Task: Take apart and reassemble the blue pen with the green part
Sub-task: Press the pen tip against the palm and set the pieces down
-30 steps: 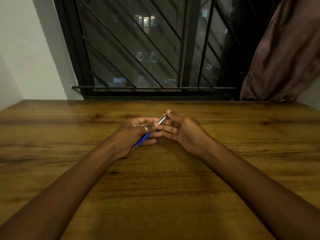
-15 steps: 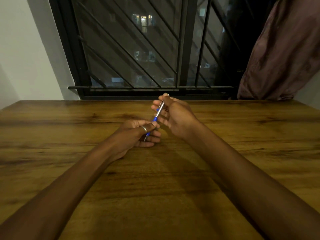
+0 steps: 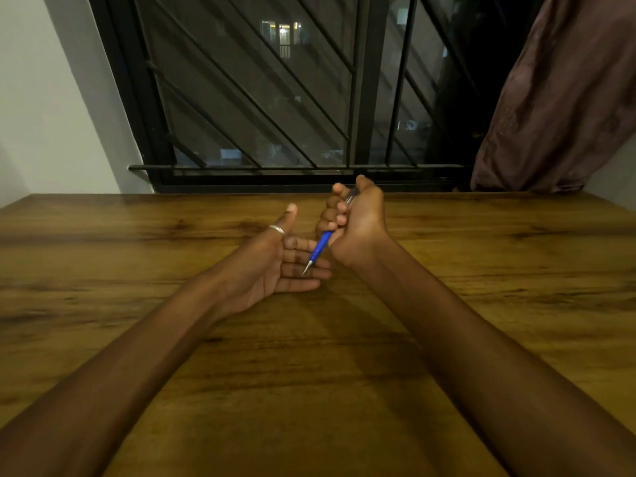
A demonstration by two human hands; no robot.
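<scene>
1. nearest: two bare forearms reaching forward over the counter (image 3: 103, 235), a wooden top with dark, streaky grain and a dull sheen.
2. left hand (image 3: 272, 266) lying palm up and spread wide, holding nothing, fingers pointing right toward the other hand, thumb raised with a silver ring (image 3: 277, 229) on it.
3. blue pen (image 3: 320, 247) just right of and above that open palm, long axis tilted: metal tip (image 3: 306, 268) low and nearer the camera, hovering over the left fingers, upper end rising away toward the window. cannot tell whether tip touches skin.
4. right hand (image 3: 358, 222) curled in a fist-like grip around the pen's upper half, thumb up near the top, fingers wrapped over the barrel. only the blue lower sleeve and the tapered tip showing below the fist; a sliver of pale, clear-looking barrel (image 3: 350, 200) between the fingers above.
5. blue section smooth and round, likely a soft sleeve; tip narrow and shiny. no green part visible.
6. judged: pen still in one piece, disassembly not begun. left hand nearer the tip end, so best placed to pinch the blue front section and twist while the right holds the barrel steady along that slanted axis.
7. risk, as a guess: small inner parts dropping once loosened; open palm beneath well placed to catch.
8. farthest: black barred window (image 3: 241, 98), dark outside with lit panes, brownish curtain (image 3: 568, 98) at right, pale wall at left.
</scene>
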